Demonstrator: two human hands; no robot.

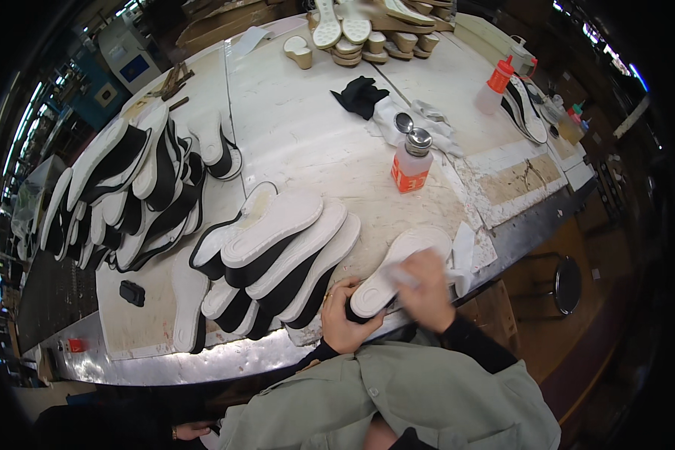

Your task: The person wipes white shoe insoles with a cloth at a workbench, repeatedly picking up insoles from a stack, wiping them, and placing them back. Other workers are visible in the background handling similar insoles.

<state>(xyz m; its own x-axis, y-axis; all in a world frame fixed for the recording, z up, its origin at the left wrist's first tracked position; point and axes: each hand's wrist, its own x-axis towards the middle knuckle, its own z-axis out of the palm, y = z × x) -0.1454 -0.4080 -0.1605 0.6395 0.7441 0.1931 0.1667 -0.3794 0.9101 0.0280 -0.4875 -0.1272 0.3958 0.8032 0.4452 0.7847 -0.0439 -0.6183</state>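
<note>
My left hand (343,319) grips the heel end of a white-topped shoe sole (373,294) with a black side, near the table's front edge. Over the middle of that sole, my right hand (429,291) is smeared by motion. Its fingers are closed on a small whitish piece, perhaps cloth, pressed to the white surface. To the left of my left hand lies an overlapping stack of similar soles (296,240). A clear square bottle (412,166) with an orange label and metal top stands beyond my hands, its lid flipped up. White cloth (463,259) lies beside the sole.
More black-and-white soles (146,176) are heaped at the left. Black cloth (361,96) and white cloth lie mid-table. A red-capped squeeze bottle (495,84) stands far right. Heeled soles (375,41) are piled at the back. A round stool (567,285) is right of the table; another person's hand (193,430) shows lower left.
</note>
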